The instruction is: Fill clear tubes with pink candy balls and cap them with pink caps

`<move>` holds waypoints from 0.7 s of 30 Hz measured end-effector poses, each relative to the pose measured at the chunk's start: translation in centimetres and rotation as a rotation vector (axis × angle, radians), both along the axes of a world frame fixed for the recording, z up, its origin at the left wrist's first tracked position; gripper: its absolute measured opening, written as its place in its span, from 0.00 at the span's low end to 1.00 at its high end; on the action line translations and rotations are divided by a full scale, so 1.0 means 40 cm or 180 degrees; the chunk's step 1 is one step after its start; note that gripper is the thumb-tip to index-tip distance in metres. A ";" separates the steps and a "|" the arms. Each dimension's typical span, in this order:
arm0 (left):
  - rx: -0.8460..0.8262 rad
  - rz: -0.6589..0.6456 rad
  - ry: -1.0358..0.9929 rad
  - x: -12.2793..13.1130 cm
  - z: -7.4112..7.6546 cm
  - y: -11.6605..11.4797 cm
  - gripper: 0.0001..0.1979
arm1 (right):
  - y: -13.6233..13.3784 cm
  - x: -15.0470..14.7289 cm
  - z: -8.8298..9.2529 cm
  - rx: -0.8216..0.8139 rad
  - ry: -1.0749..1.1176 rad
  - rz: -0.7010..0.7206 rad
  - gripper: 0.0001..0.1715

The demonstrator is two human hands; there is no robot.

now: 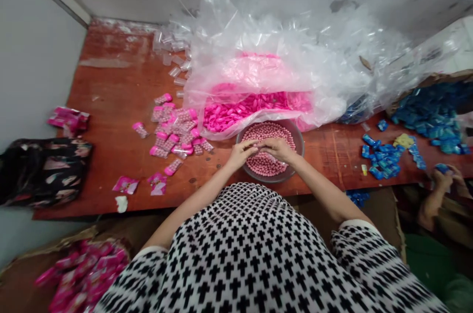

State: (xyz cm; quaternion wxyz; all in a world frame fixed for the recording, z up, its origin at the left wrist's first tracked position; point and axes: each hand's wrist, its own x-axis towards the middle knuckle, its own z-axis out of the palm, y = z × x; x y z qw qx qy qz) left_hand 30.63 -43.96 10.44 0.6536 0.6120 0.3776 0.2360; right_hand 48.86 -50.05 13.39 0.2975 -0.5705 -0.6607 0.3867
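A grey bowl (300, 154) full of small round pink beads or candies (268, 130) stands at the front of the table. Over its middle, my left hand (242, 153) and my right hand (278, 149) meet at the fingertips. Both have curled, closed fingers; what is between them is too small and hidden to name. Left of the bowl lies a pile of small clear tubes with pink caps (177, 128), filled with pink balls. Behind it, a clear plastic bag (229, 130) lies open with many loose pink plastic pieces (236, 111) inside.
Empty clear tubes (177, 71) lie at the back left. Pink wrapped packets (125, 185) and a dark floral bag (62, 165) are at the left. Blue packets (386, 157) lie at the right, near another person's hands (445, 180). A box of pink packets (88, 273) sits below.
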 end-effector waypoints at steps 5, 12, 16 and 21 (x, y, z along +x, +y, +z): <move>0.0265 0.0120 0.0171 -0.017 -0.004 0.002 0.14 | 0.029 0.020 0.012 -0.0519 0.0609 -0.0015 0.24; 0.0041 0.0333 0.0175 -0.044 -0.002 0.011 0.15 | 0.244 0.198 -0.010 -0.0259 -0.1323 -0.1446 0.12; -0.0119 0.0461 0.0187 -0.051 -0.010 0.013 0.16 | 0.366 0.230 -0.058 -0.0774 -0.2180 -0.1839 0.16; -0.0384 0.0579 0.0083 -0.044 -0.010 0.020 0.18 | 0.464 0.209 -0.096 -0.1195 -0.2099 -0.1806 0.18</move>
